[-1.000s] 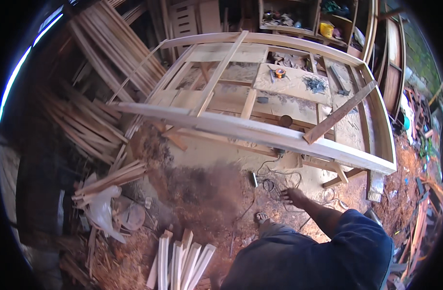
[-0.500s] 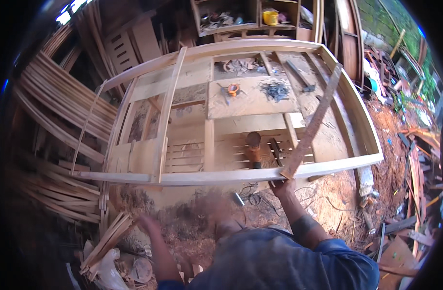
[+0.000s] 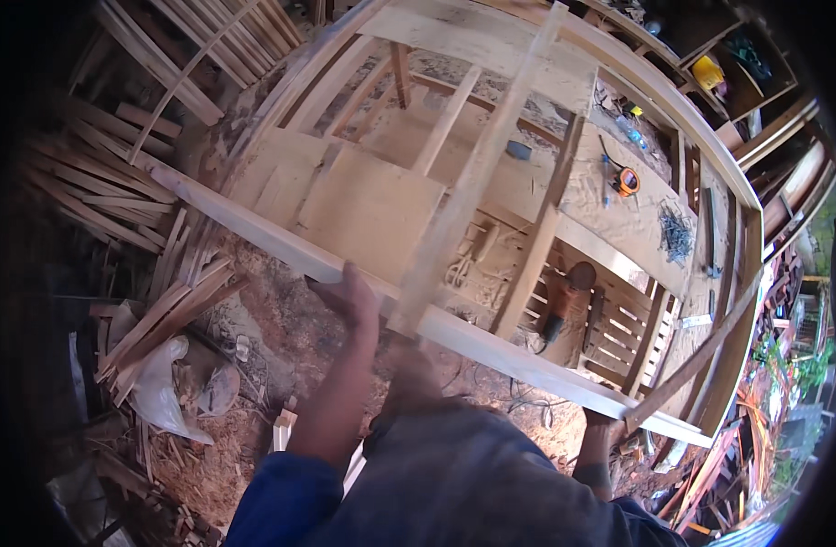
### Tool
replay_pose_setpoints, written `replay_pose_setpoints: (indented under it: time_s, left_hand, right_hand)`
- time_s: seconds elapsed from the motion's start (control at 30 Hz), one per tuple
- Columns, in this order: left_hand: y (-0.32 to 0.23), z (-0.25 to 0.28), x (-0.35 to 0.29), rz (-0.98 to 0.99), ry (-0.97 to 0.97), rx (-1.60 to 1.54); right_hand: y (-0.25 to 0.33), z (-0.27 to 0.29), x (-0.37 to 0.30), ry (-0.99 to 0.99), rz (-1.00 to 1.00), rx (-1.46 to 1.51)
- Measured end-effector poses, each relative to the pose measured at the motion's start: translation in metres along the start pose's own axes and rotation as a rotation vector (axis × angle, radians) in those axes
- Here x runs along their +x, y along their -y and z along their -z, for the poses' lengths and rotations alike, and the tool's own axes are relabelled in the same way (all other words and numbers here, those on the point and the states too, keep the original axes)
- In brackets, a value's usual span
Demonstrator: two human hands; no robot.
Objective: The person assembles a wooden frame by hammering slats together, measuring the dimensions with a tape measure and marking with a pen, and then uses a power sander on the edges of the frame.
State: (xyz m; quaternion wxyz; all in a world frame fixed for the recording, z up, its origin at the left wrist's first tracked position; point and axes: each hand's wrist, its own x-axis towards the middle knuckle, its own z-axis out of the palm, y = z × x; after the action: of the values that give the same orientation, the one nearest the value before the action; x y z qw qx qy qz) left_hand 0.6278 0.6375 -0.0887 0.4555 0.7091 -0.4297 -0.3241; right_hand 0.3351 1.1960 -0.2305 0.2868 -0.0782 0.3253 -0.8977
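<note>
A large pale wooden frame lies over a workbench, its near rail running from the left down to the right. My left hand grips this rail left of a crosspiece, thumb at its top edge and fingers at its near face. Farther right, my right hand holds the same rail from below, fingers mostly hidden behind it. Just beside that hand, a long narrow wooden strip slants across the frame's right corner. Inside the frame lies a power tool with a round head.
On the bench board are an orange round tape measure, a pile of dark nails and a hammer. Wooden slats are stacked at left. Offcuts and a white plastic bag lie low left, among sawdust.
My view has turned to the left. My left hand, earlier low and away from the frame, has come up onto its near rail. The right hand stays under the rail.
</note>
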Motion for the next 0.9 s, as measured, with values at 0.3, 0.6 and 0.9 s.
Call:
replay_pose_setpoints:
  time_s: [0.3, 0.6, 0.9]
  left_hand:
    - [0.036, 0.049, 0.077, 0.779, 0.439, -0.907]
    - [0.051, 0.042, 0.077, 0.862, 0.572, -0.928]
    - [-0.008, 0.119, 0.067, 0.56, 0.756, -0.947]
  right_hand:
    - [-0.059, -0.05, 0.009, -0.561, 0.168, 0.204]
    - [-0.048, -0.139, 0.031, -0.697, 0.298, 0.396]
    - [-0.031, -0.195, -0.035, -0.64, 0.471, 0.237]
